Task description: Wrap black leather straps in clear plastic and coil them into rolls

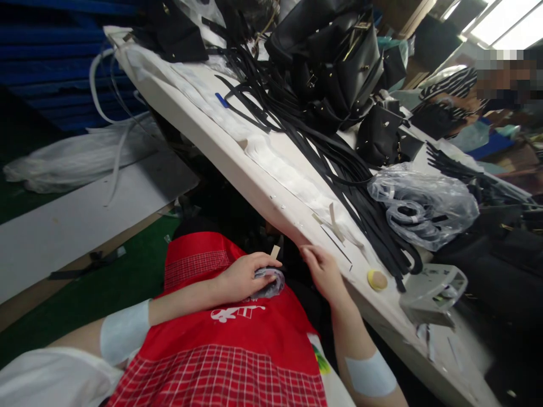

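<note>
My left hand is wrapped round a rolled clear plastic bundle and rests over the red apron. A small beige strip sticks up just beyond its fingers. My right hand is at the near edge of the white table, its fingers bent and pressed together; whatever they may hold is too small to make out. Thin beige strips and a dark thin strip lie on the table beyond it. A yellow tape roll is to its right.
Long black straps and black leather bags cover the table's far side. At the right are a clear plastic bag with rolls and a white dispenser. Another person is at the upper right. A grey board lies left.
</note>
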### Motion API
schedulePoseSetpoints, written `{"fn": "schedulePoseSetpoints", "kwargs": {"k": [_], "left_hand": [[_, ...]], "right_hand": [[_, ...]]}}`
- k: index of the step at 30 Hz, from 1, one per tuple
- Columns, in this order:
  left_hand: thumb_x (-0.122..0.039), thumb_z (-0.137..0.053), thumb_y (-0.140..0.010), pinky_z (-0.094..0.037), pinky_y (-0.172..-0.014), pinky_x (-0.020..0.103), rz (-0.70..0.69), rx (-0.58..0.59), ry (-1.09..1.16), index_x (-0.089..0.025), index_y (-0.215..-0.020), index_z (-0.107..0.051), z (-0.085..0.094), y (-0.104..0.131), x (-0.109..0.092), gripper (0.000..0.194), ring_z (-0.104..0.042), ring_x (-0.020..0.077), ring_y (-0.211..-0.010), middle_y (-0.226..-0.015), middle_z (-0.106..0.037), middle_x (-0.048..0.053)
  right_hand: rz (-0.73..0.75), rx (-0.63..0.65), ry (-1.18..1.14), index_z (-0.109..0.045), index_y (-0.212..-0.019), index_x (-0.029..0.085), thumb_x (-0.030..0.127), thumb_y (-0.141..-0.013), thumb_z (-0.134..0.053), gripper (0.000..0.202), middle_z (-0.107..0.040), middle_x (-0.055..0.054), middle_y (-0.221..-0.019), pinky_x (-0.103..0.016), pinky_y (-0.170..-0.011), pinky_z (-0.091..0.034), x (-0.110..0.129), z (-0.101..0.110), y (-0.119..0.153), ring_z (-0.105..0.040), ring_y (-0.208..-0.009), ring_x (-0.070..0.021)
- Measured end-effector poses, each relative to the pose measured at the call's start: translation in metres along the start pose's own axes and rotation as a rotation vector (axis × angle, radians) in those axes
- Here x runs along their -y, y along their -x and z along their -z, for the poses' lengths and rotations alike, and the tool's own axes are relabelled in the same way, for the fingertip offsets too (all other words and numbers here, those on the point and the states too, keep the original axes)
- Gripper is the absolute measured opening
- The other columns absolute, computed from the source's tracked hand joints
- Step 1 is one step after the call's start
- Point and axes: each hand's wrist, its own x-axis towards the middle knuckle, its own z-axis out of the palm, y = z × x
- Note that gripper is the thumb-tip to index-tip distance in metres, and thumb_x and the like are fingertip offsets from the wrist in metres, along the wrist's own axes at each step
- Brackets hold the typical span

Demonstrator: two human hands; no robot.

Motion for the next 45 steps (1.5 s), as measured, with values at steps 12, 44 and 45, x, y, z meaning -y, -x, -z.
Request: {"fn": "schedulePoseSetpoints", "kwargs": {"k": [12, 44, 45], "left_hand": [[-0.027, -0.049, -0.093, -0.039, -0.110, 0.039, -0.086, -0.002, -0.075, -0.019, -0.119, -0.064, 0.005, 0.003, -0.008, 0.031, -0.053, 0.0222, -0.117, -0.120, -0.051, 0.011], [-0.027, -0.051, -0.086, -0.051, -0.086, 0.031, 0.078, -0.068, 0.077, -0.015, -0.100, -0.073, -0.003, -0.014, -0.005, 0.029, -0.067, 0.0219, -0.093, -0.100, -0.074, 0.008], [-0.028, -0.053, -0.086, -0.050, -0.085, 0.030, 0.055, -0.064, 0.029, -0.015, -0.100, -0.073, -0.004, -0.013, -0.007, 0.028, -0.067, 0.0218, -0.092, -0.100, -0.074, 0.007]], "right_hand": [[-0.117, 0.284, -0.360, -0.063, -0.060, 0.015, 0.053, -0.076, -0.064, 0.042, -0.049, 0.003, -0.054, -0.023, -0.050, -0.029, 0.010, -0.062, -0.025, -0.040, -0.053, -0.0097], [0.183, -0.075, -0.156, -0.068, -0.081, 0.021, 0.029, -0.088, -0.060, 0.014, -0.066, -0.004, -0.080, -0.030, -0.073, -0.048, 0.018, -0.054, 0.025, -0.061, -0.077, -0.0177], [0.113, -0.075, -0.197, -0.068, -0.078, 0.020, 0.032, -0.087, -0.061, 0.016, -0.066, -0.004, -0.078, -0.030, -0.071, -0.048, 0.018, -0.056, 0.023, -0.060, -0.074, -0.0175]]}}
